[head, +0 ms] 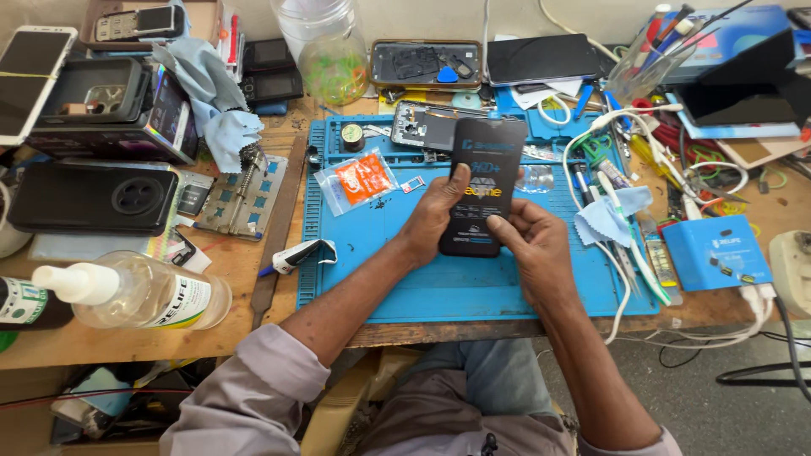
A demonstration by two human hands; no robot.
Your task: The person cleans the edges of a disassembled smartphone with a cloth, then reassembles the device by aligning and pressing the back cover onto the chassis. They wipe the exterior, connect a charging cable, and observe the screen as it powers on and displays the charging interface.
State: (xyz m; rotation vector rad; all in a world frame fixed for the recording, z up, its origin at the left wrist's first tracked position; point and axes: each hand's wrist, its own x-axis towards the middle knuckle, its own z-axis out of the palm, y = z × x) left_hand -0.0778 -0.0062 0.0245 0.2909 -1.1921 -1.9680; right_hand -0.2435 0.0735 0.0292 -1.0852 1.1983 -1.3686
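Observation:
Both of my hands hold a flat black packet (483, 173) with printed markings, upright above the blue work mat (439, 279). My left hand (432, 215) grips its left edge, thumb on the front. My right hand (528, 245) grips the lower right corner. Just behind the packet lies an opened phone body (422, 125) on the mat. A small clear bag with orange contents (359, 179) lies to the left of my left hand.
A clear squeeze bottle (139, 291) lies at the front left. Black phone cases (93, 196) and a white phone (29, 80) crowd the left side. A blue box (714, 253), white cables (625, 253), a blue cloth (604, 218) and tools fill the right. A clear jar (325, 42) stands behind.

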